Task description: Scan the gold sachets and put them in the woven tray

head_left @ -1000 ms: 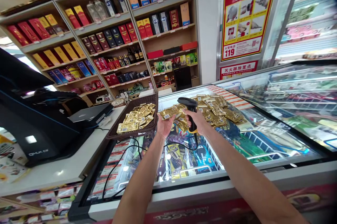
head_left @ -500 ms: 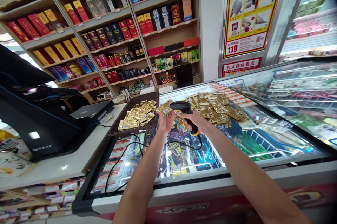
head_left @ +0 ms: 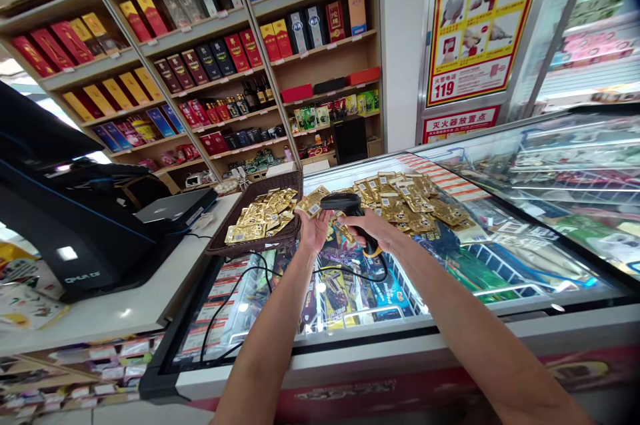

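Observation:
My left hand point(head_left: 313, 230) holds a small gold packet point(head_left: 313, 201), its barcode side facing up. My right hand point(head_left: 369, 225) is wrapped round the handle of a black barcode scanner point(head_left: 341, 202). The scanner's head is close to the packet in my left hand, slightly to its right; I cannot tell whether they touch. Left of my left hand, a brown woven basket point(head_left: 295, 233) contains a heap of gold packets point(head_left: 263, 215). Beyond and right of the scanner, more gold packets point(head_left: 400, 202) lie spread in a pile on the glass freezer top point(head_left: 235, 308).
The scanner's black cable point(head_left: 345, 270) loops across the glass. At left a black checkout machine point(head_left: 85, 232) stands on a white counter point(head_left: 125, 308). Shelves of boxed goods point(head_left: 210, 58) rise behind. A second glass-topped freezer point(head_left: 560, 185) extends to the right.
The view has shifted very slightly. My left hand still holds the packet and my right the scanner, both almost in the same place.

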`<action>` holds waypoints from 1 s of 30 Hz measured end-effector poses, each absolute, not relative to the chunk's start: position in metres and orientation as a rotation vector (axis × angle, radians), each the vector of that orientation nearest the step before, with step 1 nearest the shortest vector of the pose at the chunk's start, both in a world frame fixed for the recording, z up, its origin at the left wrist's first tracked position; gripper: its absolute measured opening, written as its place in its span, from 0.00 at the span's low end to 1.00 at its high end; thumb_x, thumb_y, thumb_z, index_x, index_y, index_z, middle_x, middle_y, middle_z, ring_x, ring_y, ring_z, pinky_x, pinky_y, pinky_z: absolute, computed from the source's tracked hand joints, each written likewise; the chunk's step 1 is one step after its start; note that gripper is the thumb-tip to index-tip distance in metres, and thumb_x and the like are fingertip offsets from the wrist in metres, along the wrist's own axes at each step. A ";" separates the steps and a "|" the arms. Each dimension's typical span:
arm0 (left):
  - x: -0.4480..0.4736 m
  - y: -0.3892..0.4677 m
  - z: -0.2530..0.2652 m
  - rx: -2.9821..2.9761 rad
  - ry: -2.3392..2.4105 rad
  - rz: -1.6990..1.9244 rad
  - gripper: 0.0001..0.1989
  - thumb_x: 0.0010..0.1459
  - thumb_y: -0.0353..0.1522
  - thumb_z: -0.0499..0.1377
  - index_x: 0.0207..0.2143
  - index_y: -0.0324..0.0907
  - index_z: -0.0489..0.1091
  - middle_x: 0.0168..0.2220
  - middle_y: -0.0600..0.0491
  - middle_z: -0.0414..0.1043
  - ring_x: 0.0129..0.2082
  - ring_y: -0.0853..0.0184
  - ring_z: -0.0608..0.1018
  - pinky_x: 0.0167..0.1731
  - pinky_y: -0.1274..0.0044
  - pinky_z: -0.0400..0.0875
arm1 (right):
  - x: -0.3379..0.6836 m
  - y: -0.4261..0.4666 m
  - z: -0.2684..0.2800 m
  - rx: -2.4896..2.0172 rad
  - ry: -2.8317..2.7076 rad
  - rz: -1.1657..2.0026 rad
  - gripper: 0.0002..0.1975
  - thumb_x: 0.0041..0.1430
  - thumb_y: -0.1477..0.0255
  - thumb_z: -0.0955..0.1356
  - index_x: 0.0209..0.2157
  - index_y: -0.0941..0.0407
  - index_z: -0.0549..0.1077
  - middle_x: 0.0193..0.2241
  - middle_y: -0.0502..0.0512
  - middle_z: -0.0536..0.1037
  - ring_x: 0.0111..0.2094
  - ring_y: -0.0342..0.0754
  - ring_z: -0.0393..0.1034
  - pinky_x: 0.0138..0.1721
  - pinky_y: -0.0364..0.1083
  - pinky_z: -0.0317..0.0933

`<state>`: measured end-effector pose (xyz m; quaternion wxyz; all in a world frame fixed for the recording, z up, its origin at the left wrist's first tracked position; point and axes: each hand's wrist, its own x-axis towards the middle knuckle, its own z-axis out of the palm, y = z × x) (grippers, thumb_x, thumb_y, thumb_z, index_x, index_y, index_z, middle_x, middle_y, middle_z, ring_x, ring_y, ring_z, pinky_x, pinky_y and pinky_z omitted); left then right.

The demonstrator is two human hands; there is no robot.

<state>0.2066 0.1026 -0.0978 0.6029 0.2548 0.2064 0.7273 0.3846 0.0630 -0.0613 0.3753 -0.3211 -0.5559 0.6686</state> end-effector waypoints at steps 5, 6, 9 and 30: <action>0.207 0.102 -0.096 0.567 0.434 1.695 0.30 0.65 0.51 0.41 0.62 0.49 0.62 0.54 0.47 0.73 0.50 0.65 0.78 0.49 0.74 0.74 | 0.385 0.060 -0.059 -0.813 -1.450 1.702 0.18 0.46 0.61 0.75 0.22 0.56 0.65 0.17 0.46 0.65 0.14 0.38 0.55 0.15 0.41 0.50; 0.207 0.102 -0.096 0.561 0.429 1.696 0.31 0.65 0.51 0.41 0.62 0.49 0.62 0.54 0.47 0.73 0.50 0.65 0.78 0.49 0.74 0.74 | 0.385 0.059 -0.058 -0.817 -1.453 1.699 0.18 0.46 0.61 0.75 0.23 0.56 0.65 0.17 0.45 0.65 0.14 0.38 0.55 0.15 0.41 0.50; 0.208 0.103 -0.099 0.541 0.423 1.697 0.30 0.64 0.51 0.42 0.61 0.49 0.64 0.54 0.47 0.73 0.50 0.65 0.78 0.48 0.74 0.75 | 0.385 0.058 -0.057 -0.842 -1.452 1.696 0.18 0.46 0.61 0.75 0.23 0.55 0.65 0.17 0.45 0.65 0.14 0.38 0.55 0.15 0.41 0.50; 0.065 0.110 -0.027 0.321 1.272 1.890 0.27 0.67 0.49 0.41 0.51 0.42 0.67 0.47 0.40 0.73 0.46 0.60 0.79 0.42 0.69 0.77 | 0.386 0.054 -0.056 -0.789 -1.277 1.762 0.21 0.48 0.58 0.75 0.24 0.56 0.64 0.17 0.45 0.64 0.14 0.37 0.53 0.16 0.42 0.48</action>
